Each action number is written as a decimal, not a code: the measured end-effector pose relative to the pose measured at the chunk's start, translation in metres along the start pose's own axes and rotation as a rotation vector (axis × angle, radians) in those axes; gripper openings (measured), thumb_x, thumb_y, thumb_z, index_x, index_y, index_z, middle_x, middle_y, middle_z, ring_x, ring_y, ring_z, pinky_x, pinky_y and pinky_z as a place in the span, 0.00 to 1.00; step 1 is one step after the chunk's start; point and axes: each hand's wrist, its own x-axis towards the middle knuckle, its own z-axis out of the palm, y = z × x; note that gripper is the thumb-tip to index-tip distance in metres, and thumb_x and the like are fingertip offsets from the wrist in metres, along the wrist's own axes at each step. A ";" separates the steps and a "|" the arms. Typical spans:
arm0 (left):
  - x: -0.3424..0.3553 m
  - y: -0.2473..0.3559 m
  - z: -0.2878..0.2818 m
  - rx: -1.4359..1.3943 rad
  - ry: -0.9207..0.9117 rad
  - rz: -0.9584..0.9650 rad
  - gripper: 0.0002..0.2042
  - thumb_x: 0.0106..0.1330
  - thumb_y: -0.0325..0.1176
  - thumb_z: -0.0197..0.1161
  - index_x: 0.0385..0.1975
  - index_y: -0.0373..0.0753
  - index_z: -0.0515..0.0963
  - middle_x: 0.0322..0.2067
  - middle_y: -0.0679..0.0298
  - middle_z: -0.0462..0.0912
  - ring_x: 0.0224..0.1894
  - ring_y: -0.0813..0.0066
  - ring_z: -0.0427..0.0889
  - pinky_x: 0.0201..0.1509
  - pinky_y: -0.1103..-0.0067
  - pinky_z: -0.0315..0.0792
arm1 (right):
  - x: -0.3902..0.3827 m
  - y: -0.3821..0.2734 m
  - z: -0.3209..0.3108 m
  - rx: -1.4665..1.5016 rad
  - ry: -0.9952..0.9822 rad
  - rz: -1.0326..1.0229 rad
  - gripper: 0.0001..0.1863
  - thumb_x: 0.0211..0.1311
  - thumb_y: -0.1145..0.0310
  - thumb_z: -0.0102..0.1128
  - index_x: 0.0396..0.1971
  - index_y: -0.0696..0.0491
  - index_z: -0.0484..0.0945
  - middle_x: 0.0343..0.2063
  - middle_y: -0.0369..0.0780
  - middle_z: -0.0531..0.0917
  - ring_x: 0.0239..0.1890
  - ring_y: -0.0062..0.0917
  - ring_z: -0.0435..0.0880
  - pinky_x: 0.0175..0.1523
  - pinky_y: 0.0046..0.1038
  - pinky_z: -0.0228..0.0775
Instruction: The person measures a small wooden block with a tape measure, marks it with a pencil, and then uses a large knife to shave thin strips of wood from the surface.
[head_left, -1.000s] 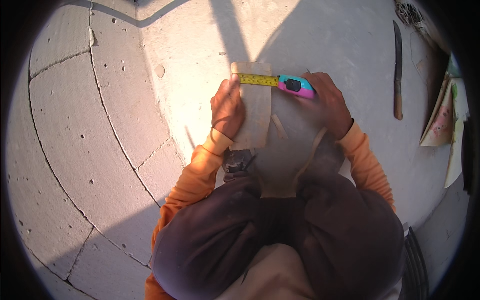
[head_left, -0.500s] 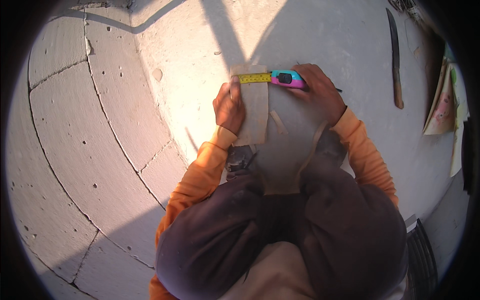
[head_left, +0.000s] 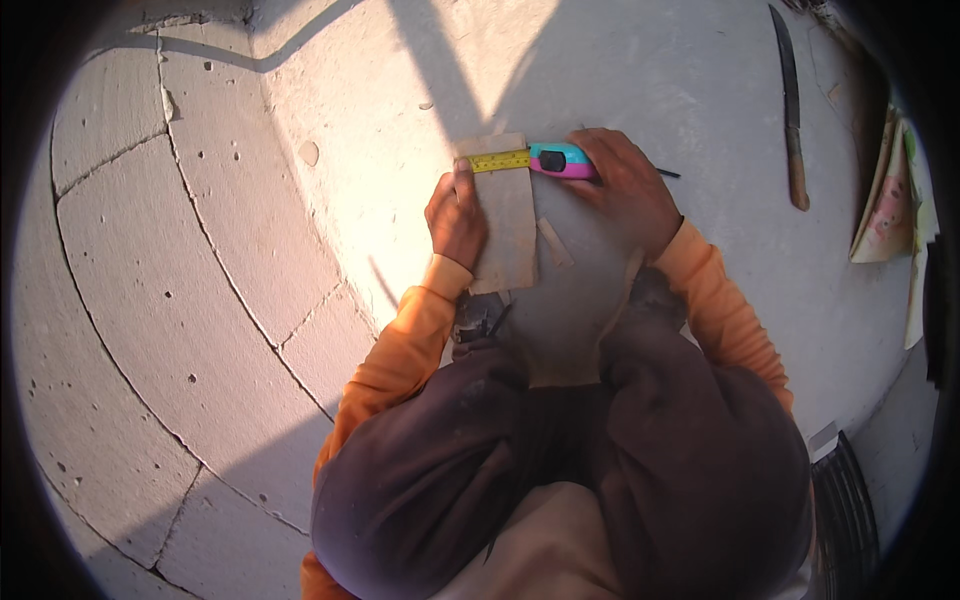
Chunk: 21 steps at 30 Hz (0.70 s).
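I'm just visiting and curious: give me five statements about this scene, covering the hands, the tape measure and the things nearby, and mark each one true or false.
1. The right hand holds the case of the tape measure. True.

2. The yellow blade runs lengthwise down the flat tan piece. False: the yellow blade crosses the flat tan piece near its far end.

3. The left hand is on the tape measure's case. False: the left hand is at the yellow blade's free end.

4. A long knife lies to the right of both hands. True.

5. The person's sleeves are blue. False: the sleeves are orange.
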 end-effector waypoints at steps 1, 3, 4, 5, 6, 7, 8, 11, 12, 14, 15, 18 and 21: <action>0.000 0.000 0.000 0.013 0.006 0.000 0.20 0.82 0.42 0.45 0.42 0.32 0.79 0.36 0.46 0.82 0.36 0.56 0.80 0.51 0.69 0.74 | 0.000 -0.002 -0.001 -0.021 -0.008 0.005 0.27 0.57 0.68 0.73 0.56 0.59 0.75 0.51 0.47 0.81 0.54 0.41 0.80 0.58 0.39 0.73; 0.000 -0.009 -0.001 0.122 0.031 0.125 0.21 0.82 0.44 0.45 0.41 0.32 0.79 0.35 0.47 0.82 0.35 0.57 0.80 0.50 0.70 0.74 | -0.004 -0.005 0.000 -0.067 0.027 -0.005 0.28 0.56 0.67 0.73 0.56 0.59 0.75 0.51 0.48 0.81 0.55 0.42 0.79 0.58 0.40 0.73; 0.000 -0.013 -0.001 0.177 0.043 0.187 0.22 0.82 0.45 0.45 0.41 0.32 0.80 0.34 0.47 0.82 0.35 0.57 0.80 0.50 0.70 0.74 | -0.005 -0.007 0.000 -0.089 0.044 -0.010 0.29 0.56 0.67 0.73 0.57 0.60 0.75 0.52 0.48 0.81 0.55 0.42 0.79 0.58 0.40 0.72; -0.002 -0.007 -0.001 0.160 0.044 0.129 0.22 0.81 0.46 0.46 0.40 0.32 0.79 0.34 0.47 0.82 0.35 0.58 0.80 0.49 0.70 0.74 | -0.007 -0.007 0.000 -0.101 0.064 -0.003 0.29 0.56 0.67 0.73 0.57 0.60 0.74 0.52 0.48 0.81 0.55 0.42 0.79 0.59 0.41 0.72; -0.003 0.001 0.000 0.144 0.044 0.070 0.23 0.81 0.47 0.46 0.39 0.32 0.79 0.33 0.48 0.82 0.35 0.58 0.80 0.49 0.70 0.74 | -0.008 -0.007 0.000 -0.113 0.085 0.005 0.30 0.56 0.67 0.73 0.57 0.60 0.74 0.52 0.48 0.81 0.55 0.42 0.79 0.59 0.41 0.72; -0.005 0.009 0.001 0.128 0.045 0.011 0.23 0.81 0.48 0.46 0.39 0.31 0.79 0.33 0.48 0.82 0.34 0.58 0.80 0.48 0.70 0.74 | -0.009 -0.007 0.000 -0.124 0.106 0.013 0.30 0.56 0.66 0.73 0.58 0.60 0.74 0.53 0.49 0.81 0.55 0.43 0.79 0.59 0.41 0.71; -0.006 0.013 0.001 0.098 0.051 -0.015 0.24 0.81 0.49 0.47 0.39 0.31 0.79 0.32 0.48 0.82 0.34 0.58 0.80 0.48 0.70 0.74 | -0.008 -0.010 -0.002 -0.142 0.155 -0.030 0.29 0.57 0.67 0.72 0.58 0.60 0.74 0.52 0.48 0.81 0.54 0.42 0.80 0.58 0.41 0.72; -0.009 0.019 0.001 0.039 0.055 -0.056 0.25 0.80 0.50 0.47 0.38 0.31 0.79 0.32 0.48 0.83 0.35 0.59 0.81 0.48 0.70 0.74 | -0.006 -0.019 -0.006 -0.085 0.242 -0.125 0.25 0.61 0.71 0.68 0.58 0.60 0.74 0.51 0.48 0.82 0.50 0.42 0.82 0.55 0.40 0.75; -0.010 0.019 0.000 0.039 0.047 -0.046 0.25 0.80 0.50 0.46 0.38 0.31 0.79 0.33 0.47 0.83 0.35 0.59 0.81 0.48 0.70 0.74 | -0.010 -0.022 -0.004 0.009 0.231 -0.135 0.23 0.63 0.73 0.65 0.58 0.60 0.74 0.50 0.49 0.82 0.49 0.42 0.83 0.53 0.39 0.76; -0.010 0.017 -0.001 0.064 0.036 -0.026 0.25 0.80 0.50 0.46 0.38 0.31 0.79 0.34 0.47 0.83 0.35 0.58 0.81 0.49 0.70 0.74 | -0.019 -0.032 0.003 0.198 0.165 -0.054 0.21 0.67 0.73 0.62 0.59 0.58 0.73 0.47 0.47 0.83 0.46 0.40 0.84 0.51 0.37 0.78; -0.009 0.015 -0.001 0.088 0.035 -0.016 0.25 0.80 0.50 0.46 0.39 0.31 0.79 0.34 0.46 0.83 0.35 0.57 0.81 0.49 0.69 0.75 | -0.024 -0.039 0.009 0.293 0.108 0.038 0.21 0.68 0.72 0.61 0.60 0.56 0.73 0.45 0.46 0.84 0.45 0.39 0.85 0.49 0.36 0.78; -0.009 0.010 0.003 0.079 0.085 0.075 0.26 0.81 0.50 0.46 0.34 0.30 0.79 0.29 0.49 0.81 0.31 0.61 0.78 0.44 0.70 0.74 | -0.028 -0.046 0.028 0.404 0.000 0.140 0.18 0.71 0.75 0.53 0.59 0.58 0.71 0.41 0.51 0.84 0.44 0.44 0.85 0.48 0.38 0.79; -0.010 0.004 0.006 0.076 0.123 0.102 0.27 0.81 0.49 0.45 0.31 0.30 0.79 0.26 0.50 0.80 0.29 0.62 0.78 0.41 0.69 0.73 | -0.020 -0.057 0.039 0.450 -0.042 0.269 0.13 0.72 0.76 0.50 0.54 0.61 0.70 0.38 0.54 0.83 0.41 0.48 0.85 0.44 0.41 0.79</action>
